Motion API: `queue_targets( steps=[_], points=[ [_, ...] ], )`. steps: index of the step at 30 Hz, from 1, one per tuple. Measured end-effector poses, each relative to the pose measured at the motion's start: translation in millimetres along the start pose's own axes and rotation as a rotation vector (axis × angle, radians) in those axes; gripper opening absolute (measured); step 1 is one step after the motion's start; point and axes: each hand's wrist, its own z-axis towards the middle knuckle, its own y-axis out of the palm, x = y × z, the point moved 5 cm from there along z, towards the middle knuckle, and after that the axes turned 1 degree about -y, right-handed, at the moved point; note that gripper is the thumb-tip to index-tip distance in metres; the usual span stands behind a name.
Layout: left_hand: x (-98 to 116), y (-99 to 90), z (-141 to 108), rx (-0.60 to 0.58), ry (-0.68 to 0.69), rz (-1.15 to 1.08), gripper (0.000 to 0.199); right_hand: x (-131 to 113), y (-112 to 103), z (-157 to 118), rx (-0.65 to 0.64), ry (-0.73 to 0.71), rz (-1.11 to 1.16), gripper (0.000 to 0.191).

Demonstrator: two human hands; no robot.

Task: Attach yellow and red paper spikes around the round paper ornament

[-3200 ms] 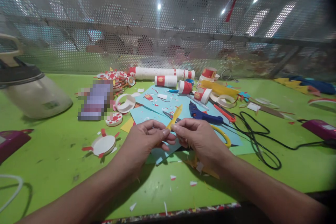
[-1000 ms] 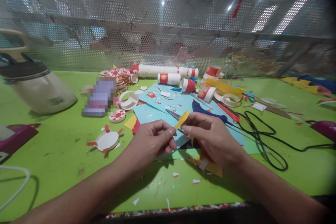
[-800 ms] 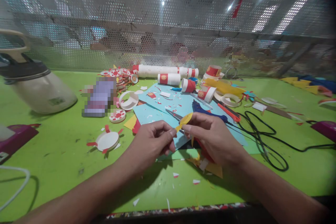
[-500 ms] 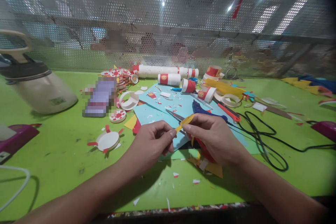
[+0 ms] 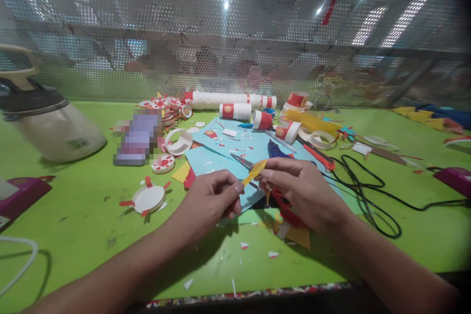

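A narrow strip of yellow paper is stretched between my hands above the table's middle. My left hand pinches its lower end between thumb and fingers. At the upper end, my right hand has its fingertips closed on the strip. Under and behind the hands lie light blue paper sheets strewn with scraps. A pair of scissors rests there, its blades pointing left and its red handles partly hidden below my right hand. Left of my left hand sits a cut cup base with red tabs.
Red and white paper cups, tape rolls and a blue glue gun lie farther back. A black cable curls at right. A spray bottle and a blurred-out phone stand left. Mesh panel behind.
The yellow strip has turned slightly in my fingers, and my right fingertips have shifted a little on it. The whole view has drifted slightly; both hands remain in nearly the same place.
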Motion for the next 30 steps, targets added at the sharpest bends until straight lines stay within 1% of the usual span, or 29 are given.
queue_targets(
  steps=[3, 6, 8, 10, 11, 13, 15, 17, 19, 23, 26, 30],
  points=[
    [0.6, -0.2, -0.6, -0.012, 0.017, 0.038, 0.023, -0.2, -2.7, 1.4, 0.046, 0.003, -0.052, 0.017],
    [6.3, -0.8, -1.3, -0.017, 0.081, 0.163, 0.021, -3.0, -1.9, 0.3, 0.051, 0.012, -0.14, 0.021],
    [10.8, -3.5, -1.6, 0.03, 0.128, 0.24, 0.017, -4.2, -0.4, -1.1, 0.04, 0.029, -0.149, 0.022],
    [15.0, -8.3, -2.7, 0.13, 0.2, 0.309, 0.013, -4.7, 0.7, -2.0, 0.038, 0.04, -0.157, 0.023],
    [17.4, -9.9, -3.9, 0.176, 0.263, 0.352, 0.011, -4.9, 1.3, -2.1, 0.036, 0.039, -0.166, 0.023],
    [22.6, -9.5, -8.3, 0.233, 0.45, 0.453, 0.008, -4.7, 3.0, -1.4, 0.029, 0.036, -0.182, 0.024],
    [25.9, -5.3, -13.8, 0.236, 0.652, 0.55, 0.007, -3.5, 5.4, -0.2, 0.012, 0.043, -0.183, 0.023],
    [26.0, -1.9, -17.2, 0.235, 0.771, 0.628, 0.008, -2.0, 7.8, 0.7, 0.0, 0.062, -0.174, 0.023],
    [24.5, -0.6, -17.4, 0.245, 0.802, 0.69, 0.009, -1.8, 9.9, 0.9, -0.004, 0.072, -0.172, 0.024],
    [22.8, 1.1, -15.9, 0.251, 0.823, 0.781, 0.01, -5.1, 13.6, -0.9, -0.007, 0.053, -0.171, 0.024],
    [22.5, 2.2, -15.8, 0.277, 0.844, 0.848, 0.011, -7.3, 15.8, -3.0, -0.013, 0.044, -0.155, 0.025],
    [22.5, 3.5, -17.6, 0.305, 0.85, 0.883, 0.012, -6.5, 16.0, -3.9, -0.017, 0.053, -0.119, 0.026]
  ],
)
